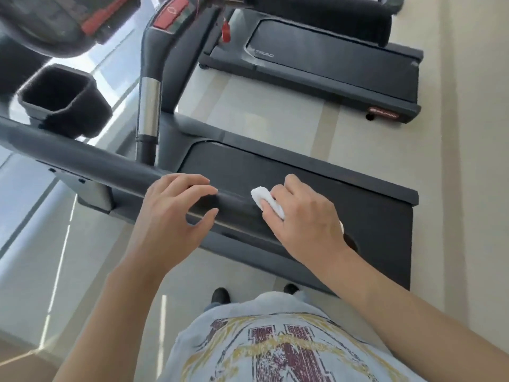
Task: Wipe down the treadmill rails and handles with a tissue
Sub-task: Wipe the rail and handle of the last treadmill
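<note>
A dark grey treadmill handrail (91, 161) runs from the left edge toward the centre. My left hand (170, 219) curls around the rail, fingers over the top and thumb below. Just to its right, my right hand (305, 219) holds a folded white tissue (264, 199) and presses it against the same rail. The treadmill belt (303, 188) lies dark beneath both hands. A second handle (150, 106), with a silver sensor band, rises toward the console (170, 15).
A black cup holder (60, 92) sits on the console at left. A red safety clip (225, 30) hangs from a cord. A second treadmill (330, 59) stands behind on the pale tiled floor (275, 119). My shoes (220, 295) stand beside the deck.
</note>
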`<control>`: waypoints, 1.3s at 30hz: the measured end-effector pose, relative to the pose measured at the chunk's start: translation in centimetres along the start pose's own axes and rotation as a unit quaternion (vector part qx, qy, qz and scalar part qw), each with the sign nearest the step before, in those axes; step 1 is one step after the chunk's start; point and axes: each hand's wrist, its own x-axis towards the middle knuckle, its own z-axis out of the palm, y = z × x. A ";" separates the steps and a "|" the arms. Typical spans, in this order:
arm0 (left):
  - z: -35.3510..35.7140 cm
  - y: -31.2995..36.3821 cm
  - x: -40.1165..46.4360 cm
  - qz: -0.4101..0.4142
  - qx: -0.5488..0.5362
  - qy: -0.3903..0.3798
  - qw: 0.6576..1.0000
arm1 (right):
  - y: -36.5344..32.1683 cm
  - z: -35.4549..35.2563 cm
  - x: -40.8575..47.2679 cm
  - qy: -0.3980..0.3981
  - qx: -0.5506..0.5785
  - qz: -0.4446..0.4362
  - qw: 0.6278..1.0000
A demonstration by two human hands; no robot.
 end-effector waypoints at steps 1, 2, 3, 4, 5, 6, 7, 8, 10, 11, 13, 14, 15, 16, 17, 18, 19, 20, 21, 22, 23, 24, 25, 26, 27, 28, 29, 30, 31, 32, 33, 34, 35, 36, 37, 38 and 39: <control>-0.2 -0.7 0.2 0.004 -0.002 -0.008 1.000 | -1.5 0.9 0.8 0.013 -0.010 0.001 1.000; -0.4 -1.4 0.3 0.006 -0.005 -0.015 1.000 | -3.2 1.9 1.7 0.022 -0.017 0.003 1.000; -0.5 -1.8 0.3 0.006 -0.011 -0.018 1.000 | -4.8 3.0 2.6 0.026 -0.020 0.007 0.999; -0.6 -2.2 0.3 0.005 -0.020 -0.017 1.000 | -6.4 4.0 3.7 0.027 -0.022 0.012 0.999; -0.7 -2.4 0.3 0.001 -0.031 -0.016 0.999 | -7.7 5.0 4.6 0.026 -0.017 0.020 0.999; -0.8 -2.6 0.3 -0.006 -0.041 -0.017 0.999 | -8.6 5.6 5.3 0.024 -0.004 0.031 0.999; -0.8 -2.7 0.3 -0.009 -0.047 -0.022 0.999 | -9.1 6.0 5.8 0.022 0.012 0.043 0.999; -0.9 -3.0 0.3 -0.004 -0.048 -0.027 0.998 | -9.2 6.0 6.0 0.019 0.028 0.052 0.998; -0.9 -3.5 0.3 0.022 -0.037 -0.032 0.999 | -8.6 5.3 5.2 0.013 0.039 0.051 0.998; -0.9 -3.6 0.3 0.038 -0.030 -0.032 0.998 | -7.8 4.8 4.5 0.013 0.032 0.054 0.998; -0.6 -3.4 0.7 0.068 -0.027 -0.033 0.997 | -5.8 3.4 2.8 0.022 -0.004 0.088 0.996; -0.3 -3.2 0.9 0.083 -0.031 -0.036 0.995 | -4.6 2.6 2.0 0.028 -0.024 0.113 0.993; 0.1 -2.7 1.1 0.096 -0.037 -0.040 0.994 | -3.5 1.6 1.1 0.032 -0.042 0.137 0.989; 0.6 -2.2 1.1 0.107 -0.044 -0.046 0.992 | -2.3 0.5 0.1 0.031 -0.055 0.161 0.985; 1.0 -1.6 1.1 0.116 -0.051 -0.049 0.991 | -1.0 -0.5 -1.0 0.026 -0.056 0.185 0.981; 1.4 -1.1 1.1 0.124 -0.058 -0.048 0.989 | 0.2 -1.4 -2.1 0.020 -0.047 0.213 0.976; 1.8 -0.6 1.1 0.130 -0.065 -0.045 0.988 | 1.3 -2.2 -3.0 0.012 -0.028 0.247 0.969; 2.2 -0.2 1.1 0.133 -0.072 -0.043 0.988 | 2.0 -2.8 -3.6 0.003 -0.002 0.282 0.959; 2.5 0.2 1.0 0.133 -0.078 -0.041 0.987 | 2.5 -3.3 -4.1 -0.003 0.022 0.311 0.950; 2.8 0.5 1.1 0.134 -0.083 -0.041 0.987 | 2.8 -3.5 -4.2 -0.009 0.038 0.333 0.942; 3.0 0.8 1.1 0.133 -0.084 -0.040 0.987 | 2.8 -3.6 -4.1 -0.019 0.040 0.346 0.937; 3.2 1.1 1.1 0.130 -0.084 -0.039 0.987 | 2.6 -3.5 -3.7 -0.040 0.028 0.349 0.936; 3.3 1.3 1.0 0.125 -0.082 -0.038 0.988 | 2.2 -3.3 -3.0 -0.066 0.009 0.341 0.938; 3.3 1.6 0.9 0.120 -0.080 -0.038 0.989 | 1.6 -3.0 -2.2 -0.094 -0.010 0.324 0.941; 3.4 1.8 0.8 0.116 -0.077 -0.039 0.990 | 1.0 -2.5 -1.2 -0.123 -0.023 0.303 0.945; 3.3 2.1 0.8 0.111 -0.072 -0.041 0.990 | 0.4 -1.9 -0.1 -0.150 -0.025 0.281 0.948; 3.2 2.3 0.7 0.104 -0.067 -0.045 0.991 | -0.2 -1.1 1.0 -0.176 -0.016 0.260 0.949; 3.1 2.6 0.7 0.096 -0.062 -0.051 0.992 | -0.7 -0.5 2.0 -0.201 0.002 0.242 0.949; 2.9 3.0 0.6 0.088 -0.056 -0.059 0.993 | -1.0 0.0 2.9 -0.225 0.029 0.230 0.946; 2.9 3.5 0.6 0.081 -0.050 -0.067 0.993 | -1.0 0.3 3.6 -0.247 0.065 0.226 0.940; 2.8 4.1 0.5 0.076 -0.045 -0.078 0.993 | -0.8 0.5 4.0 -0.266 0.106 0.228 0.931; 2.8 4.7 0.5 0.073 -0.043 -0.088 0.993 | -0.5 0.4 4.1 -0.278 0.146 0.228 0.922; 2.7 5.3 0.5 0.072 -0.043 -0.096 0.992 | 0.1 0.2 4.0 -0.283 0.176 0.223 0.916; 2.8 6.0 0.7 0.072 -0.044 -0.102 0.991 | 0.7 -0.1 3.7 -0.285 0.196 0.215 0.913; 2.8 6.8 0.9 0.073 -0.043 -0.108 0.991 | 1.4 -0.5 3.3 -0.287 0.209 0.211 0.911; 3.0 7.5 1.1 0.076 -0.040 -0.117 0.989 | 2.2 -1.0 2.8 -0.289 0.218 0.209 0.908; 3.3 8.2 1.4 0.081 -0.038 -0.127 0.988 | 3.1 -1.6 2.2 -0.289 0.225 0.212 0.906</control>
